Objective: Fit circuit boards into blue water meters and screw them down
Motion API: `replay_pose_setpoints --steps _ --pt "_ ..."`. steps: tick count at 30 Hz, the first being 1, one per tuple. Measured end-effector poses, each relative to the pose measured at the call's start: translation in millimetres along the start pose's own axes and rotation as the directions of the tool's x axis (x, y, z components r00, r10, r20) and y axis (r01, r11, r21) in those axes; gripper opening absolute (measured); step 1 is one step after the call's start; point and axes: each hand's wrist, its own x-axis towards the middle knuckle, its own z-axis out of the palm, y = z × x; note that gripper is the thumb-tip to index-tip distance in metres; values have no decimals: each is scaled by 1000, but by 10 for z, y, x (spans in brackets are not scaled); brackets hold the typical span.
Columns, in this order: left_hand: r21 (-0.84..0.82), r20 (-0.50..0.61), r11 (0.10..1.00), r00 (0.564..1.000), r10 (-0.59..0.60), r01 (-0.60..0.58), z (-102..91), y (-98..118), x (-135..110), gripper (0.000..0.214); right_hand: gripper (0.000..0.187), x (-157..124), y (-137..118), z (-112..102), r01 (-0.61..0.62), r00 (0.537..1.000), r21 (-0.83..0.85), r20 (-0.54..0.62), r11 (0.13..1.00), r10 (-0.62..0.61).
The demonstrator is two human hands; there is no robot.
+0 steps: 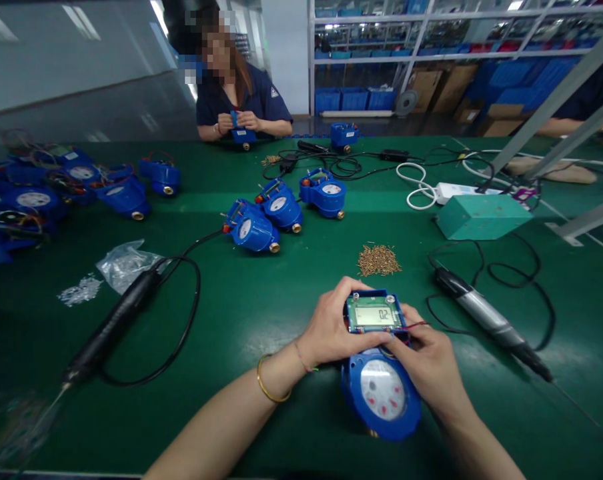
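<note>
A blue water meter [351,393] with a round dial lies in front of me, its green circuit board and lit display [374,316] facing up and reading about 0.2. My left hand [331,327] is closed around the left side of the display housing, thumb across its lower edge. From the right, my right hand [426,360] grips the same housing, its thumb meeting the left one below the display. Thin red and dark wires come out by the right fingers. Just beyond the meter is a pile of small brass-coloured screws [379,260].
Electric screwdrivers lie left [116,320] and right [486,317], with looping cables. Several blue meters [251,227] stand mid-table, more are heaped far left. A plastic bag [129,263], a teal box [484,217] and metal posts are nearby. A co-worker [246,100] opposite holds a meter.
</note>
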Motion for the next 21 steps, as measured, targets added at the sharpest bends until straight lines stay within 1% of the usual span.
replay_pose_setpoints --steps 2,4,6,7,9,10,11,12,13,14,15,16,17,18,19,20,21 --pt "13 -22 1000 1000 21 -20 15 11 -10 58 13 -58 -22 -72 53 999 -61 4 997 -53" --pt "33 -43 999 998 40 -38 26 19 -21 57 13 -144 -85 -195 143 988 -157 74 977 -133" --pt "65 -63 994 994 94 -90 34 18 -30 59 17 -241 -187 -346 243 966 -249 151 938 -210" --pt "89 -71 987 988 140 -133 36 14 -34 60 15 -285 -246 -419 278 959 -285 141 917 -247" --pt "151 -82 960 965 250 -236 36 3 -40 62 8 -343 -366 -531 283 952 -360 -6 889 -306" --pt "186 -81 941 950 303 -284 34 -1 -41 62 9 -351 -418 -565 249 950 -388 -82 887 -302" --pt "219 -77 920 934 348 -324 30 -3 -42 63 13 -342 -461 -585 194 955 -398 -134 897 -266" --pt "246 -68 901 921 384 -358 25 -4 -42 63 20 -316 -494 -594 125 970 -383 -146 915 -194" --pt "269 -57 884 909 412 -383 20 -2 -42 63 28 -275 -518 -596 44 990 -343 -111 938 -87" --pt "287 -46 870 901 431 -401 14 1 -41 63 34 -223 -532 -595 -47 999 -287 -30 957 40" --pt "302 -37 859 896 443 -413 9 4 -41 64 38 -164 -540 -596 -149 982 -221 83 964 171" --pt "314 -29 851 892 452 -421 4 7 -40 63 41 -100 -545 -601 -255 937 -162 203 953 285" --pt "325 -22 843 888 460 -428 1 9 -39 63 44 -37 -548 -610 -340 880 -121 310 933 361" --pt "333 -19 837 885 466 -434 -2 10 -37 63 47 25 -552 -623 -388 833 -102 386 916 396" --pt "338 -17 833 882 470 -438 -4 9 -36 62 48 83 -558 -637 -393 815 -96 424 914 395" --pt "339 -17 832 881 473 -439 -5 8 -34 62 47 137 -565 -649 -364 823 -98 432 926 369" --pt "335 -20 834 882 471 -438 -6 7 -33 61 45 187 -572 -658 -308 848 -102 422 946 321"
